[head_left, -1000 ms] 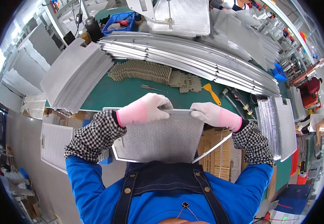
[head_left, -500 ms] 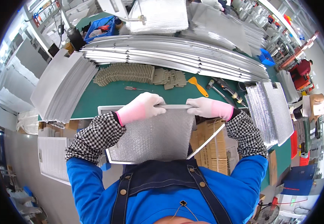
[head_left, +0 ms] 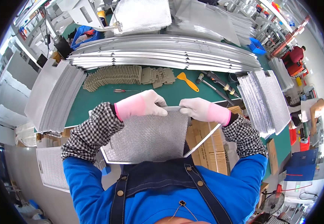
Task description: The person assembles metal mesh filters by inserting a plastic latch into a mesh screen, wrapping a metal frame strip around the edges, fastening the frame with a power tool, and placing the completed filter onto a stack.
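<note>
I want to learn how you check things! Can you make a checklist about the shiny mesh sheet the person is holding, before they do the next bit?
1. Both hands on the far edge of the mesh panel: ok; left hand and right hand grip it.
2. Gloves on both hands: ok.
3. Metal frame strip seated along the right side: not ok; it angles away from the panel.
4. Bare green table ahead: ok.
5. Orange scraper and screwdrivers clear of the panel: ok.
6. Far edge fully pressed in: cannot tell; fingers cover it.
</note>
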Demonstrator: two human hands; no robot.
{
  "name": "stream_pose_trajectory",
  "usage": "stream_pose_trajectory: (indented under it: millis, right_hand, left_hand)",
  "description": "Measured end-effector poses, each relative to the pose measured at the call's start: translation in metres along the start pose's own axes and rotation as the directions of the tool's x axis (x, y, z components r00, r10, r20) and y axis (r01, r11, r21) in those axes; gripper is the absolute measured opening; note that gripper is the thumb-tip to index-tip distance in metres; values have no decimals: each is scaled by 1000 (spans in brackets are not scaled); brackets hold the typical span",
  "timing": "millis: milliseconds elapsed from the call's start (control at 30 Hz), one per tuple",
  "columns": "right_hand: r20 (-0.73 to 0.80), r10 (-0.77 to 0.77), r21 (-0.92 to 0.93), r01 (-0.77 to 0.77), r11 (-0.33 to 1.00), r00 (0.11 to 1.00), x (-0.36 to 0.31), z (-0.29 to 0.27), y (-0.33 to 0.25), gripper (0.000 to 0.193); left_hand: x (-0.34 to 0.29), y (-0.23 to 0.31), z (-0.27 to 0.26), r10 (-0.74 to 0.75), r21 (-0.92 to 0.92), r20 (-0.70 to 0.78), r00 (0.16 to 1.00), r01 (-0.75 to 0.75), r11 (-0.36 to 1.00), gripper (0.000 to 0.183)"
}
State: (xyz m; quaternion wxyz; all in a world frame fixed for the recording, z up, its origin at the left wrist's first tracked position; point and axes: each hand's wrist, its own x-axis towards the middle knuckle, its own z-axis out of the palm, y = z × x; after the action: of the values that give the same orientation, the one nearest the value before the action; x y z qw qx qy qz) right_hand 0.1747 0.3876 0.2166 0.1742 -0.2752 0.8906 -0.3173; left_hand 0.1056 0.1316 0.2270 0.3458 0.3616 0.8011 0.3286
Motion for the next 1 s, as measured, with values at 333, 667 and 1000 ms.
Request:
stream_pose_trajectory:
  millis: [333,667,1000]
  right_hand:
    - [311,8,127,-50,991,950,-4,-16,-1,32]
    - [475,10,243,-142,960,880,24,-11,4,40]
    - [-142,270,675,-106,730,952,19,55,-34,22]
  left_hand:
    - [-19,30,3,40,164,81,996,-53,985,35]
    - [-30,14,33,239,323,-181,954,-172,931,41]
    - [-40,-14,25,11,-212,-381,925,-99,972,47]
